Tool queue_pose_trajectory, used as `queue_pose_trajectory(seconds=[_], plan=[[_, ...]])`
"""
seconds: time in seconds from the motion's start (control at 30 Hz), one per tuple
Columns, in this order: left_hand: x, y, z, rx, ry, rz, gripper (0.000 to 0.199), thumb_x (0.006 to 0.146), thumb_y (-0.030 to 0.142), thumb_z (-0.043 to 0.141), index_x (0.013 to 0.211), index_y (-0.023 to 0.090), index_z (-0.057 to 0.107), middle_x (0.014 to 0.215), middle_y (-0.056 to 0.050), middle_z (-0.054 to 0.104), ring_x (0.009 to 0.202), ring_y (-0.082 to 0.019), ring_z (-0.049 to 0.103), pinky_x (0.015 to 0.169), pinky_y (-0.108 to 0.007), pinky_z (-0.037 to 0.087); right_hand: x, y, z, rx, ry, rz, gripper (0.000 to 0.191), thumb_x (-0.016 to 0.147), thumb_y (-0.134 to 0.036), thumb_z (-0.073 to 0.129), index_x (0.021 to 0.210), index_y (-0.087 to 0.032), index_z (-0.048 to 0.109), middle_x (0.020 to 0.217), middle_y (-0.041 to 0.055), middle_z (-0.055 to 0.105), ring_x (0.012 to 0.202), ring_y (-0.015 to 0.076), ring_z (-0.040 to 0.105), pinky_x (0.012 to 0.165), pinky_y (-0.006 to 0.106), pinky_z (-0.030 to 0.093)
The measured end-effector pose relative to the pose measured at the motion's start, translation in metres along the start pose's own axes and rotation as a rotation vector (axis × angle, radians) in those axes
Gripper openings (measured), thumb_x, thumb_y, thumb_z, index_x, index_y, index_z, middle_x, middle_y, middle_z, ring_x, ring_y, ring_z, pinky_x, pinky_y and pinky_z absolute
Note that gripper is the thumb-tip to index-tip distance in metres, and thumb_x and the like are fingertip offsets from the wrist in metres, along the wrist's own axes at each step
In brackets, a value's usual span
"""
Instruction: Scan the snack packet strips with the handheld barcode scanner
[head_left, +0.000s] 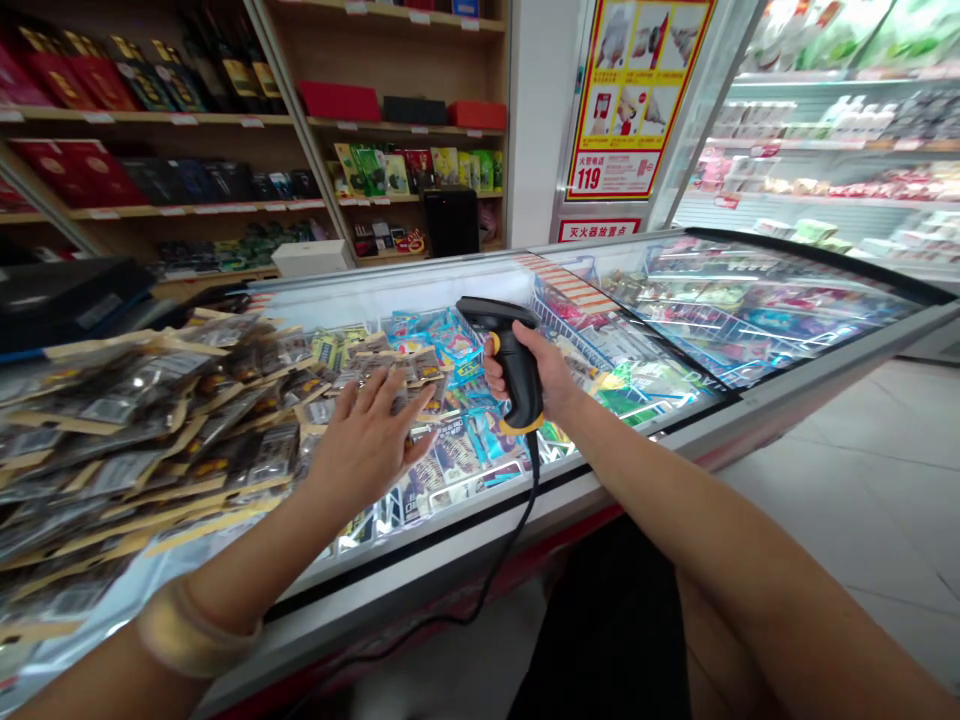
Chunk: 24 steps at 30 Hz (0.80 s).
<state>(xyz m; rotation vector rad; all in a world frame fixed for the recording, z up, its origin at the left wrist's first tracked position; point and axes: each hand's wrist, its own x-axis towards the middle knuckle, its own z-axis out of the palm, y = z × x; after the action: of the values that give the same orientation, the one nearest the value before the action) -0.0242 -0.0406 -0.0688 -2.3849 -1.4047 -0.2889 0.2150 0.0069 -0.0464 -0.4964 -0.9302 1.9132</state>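
Currently, R hand [553,375] is wrapped round the handle of a black-and-yellow scanner [519,375], held above a glass-topped freezer [787,395], w/ cord [535,460] hanging below. L hand [361,440], palm down w/ fingers spread, is nr piled pkts [180,400]; can't tell if touching.

Chest freezer [795,397] with glass top [720,290] carried the load. Overlapping heap of brown-edged packets [150,430] lay across its left end, a few spilling toward the middle. Dark box [64,300] sat behind heap, support unclear.
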Motion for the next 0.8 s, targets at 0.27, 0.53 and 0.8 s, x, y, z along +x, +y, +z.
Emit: queue_pose_trajectory(seconds=[0.27, 0.53, 0.8], plan=[[0.041, 0.026, -0.020, -0.128, 0.024, -0.073, 0.052, 0.094, 0.045, 0.045, 0.137, 0.017, 0.055, 0.144, -0.020, 0.052, 0.136, -0.038, 0.045, 0.112, -0.057, 0.034, -0.046, -0.045, -0.056, -0.116, 0.198, -0.113, 0.039, 0.084, -0.056, 0.059, 0.080, -0.016, 0.059, 0.060, -0.0014, 0.054, 0.048, 0.0097, 0.049, 0.044, 0.020, 0.041], [0.133, 0.097, 0.008, -0.399, -0.161, -0.428, 0.069, 0.089, 0.064, 0.043, 0.127, 0.008, 0.058, 0.136, -0.026, 0.057, 0.132, -0.040, 0.049, 0.106, -0.055, 0.040, -0.053, -0.046, -0.070, -0.102, 0.322, -0.166, 0.041, 0.084, -0.058, 0.058, 0.078, -0.018, 0.057, 0.056, -0.0019, 0.053, 0.046, 0.0102, 0.046, 0.043, 0.021, 0.040], [0.151, 0.117, 0.033, -0.557, -0.030, -0.619, 0.083, 0.063, 0.059, 0.076, 0.124, 0.009, 0.050, 0.133, -0.030, 0.053, 0.132, -0.048, 0.045, 0.105, -0.060, 0.036, -0.057, -0.044, -0.066, -0.117, 0.328, -0.136, 0.040, 0.081, -0.058, 0.062, 0.078, -0.018, 0.058, 0.056, -0.0020, 0.053, 0.046, 0.0102, 0.048, 0.043, 0.022, 0.041]])
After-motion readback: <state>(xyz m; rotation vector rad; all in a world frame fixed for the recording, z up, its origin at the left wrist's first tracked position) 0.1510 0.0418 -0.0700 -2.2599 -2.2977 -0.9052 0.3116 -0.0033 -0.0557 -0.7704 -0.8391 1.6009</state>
